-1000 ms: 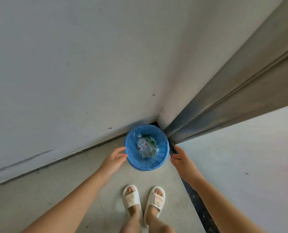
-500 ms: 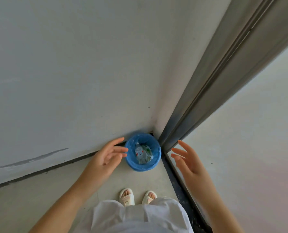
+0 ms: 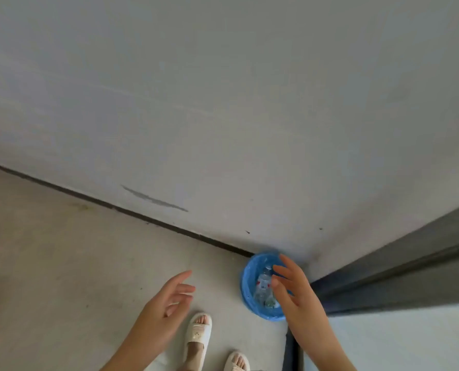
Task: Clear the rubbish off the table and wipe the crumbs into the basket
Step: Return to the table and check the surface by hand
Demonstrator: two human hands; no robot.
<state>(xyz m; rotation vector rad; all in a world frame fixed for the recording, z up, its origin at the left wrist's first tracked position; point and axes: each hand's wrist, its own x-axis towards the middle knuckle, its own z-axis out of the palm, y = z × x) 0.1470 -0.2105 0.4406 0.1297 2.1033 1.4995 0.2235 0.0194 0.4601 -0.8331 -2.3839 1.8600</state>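
Right hand hangs over the basket, fingers spread and straight, holding nothing; whether it touches the rim can't be told, it looks to be above it. Left hand is also spread and empty, off to the left over bare floor, well apart from the basket. Basket sits on the floor in the far-right corner, against the wall and just beside the dark door frame. It's round, mouth facing up, blue liner, with a plastic bottle and some wrapper scraps inside. It lies below and slightly left of the right hand, to the right of the left hand. Right hand is clearly nearer, so any grab of the basket likely falls to it. Feet in white slippers stand near, just left of the basket. No table in view.
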